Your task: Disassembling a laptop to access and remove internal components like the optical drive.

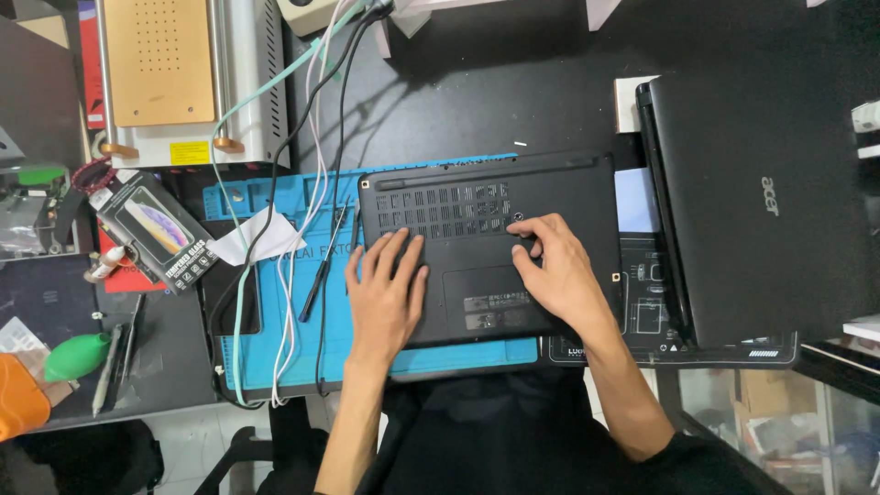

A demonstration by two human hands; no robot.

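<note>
A black laptop [559,188] lies upside down on a blue work mat [257,321], its vented bottom cover facing up. My left hand [385,293] rests flat on the cover's left part, fingers spread and holding nothing. My right hand [555,270] lies on the cover's middle right, with its fingertips bent down near a small screw hole by the vents. Whether it pinches anything is hidden by the fingers.
A second closed black laptop [761,202] lies at the right. Several cables [302,183] run down across the mat's left side, next to a dark probe tool [316,284]. A boxed screen protector [156,229], a green air blower [73,357] and a white heating machine [183,82] occupy the left.
</note>
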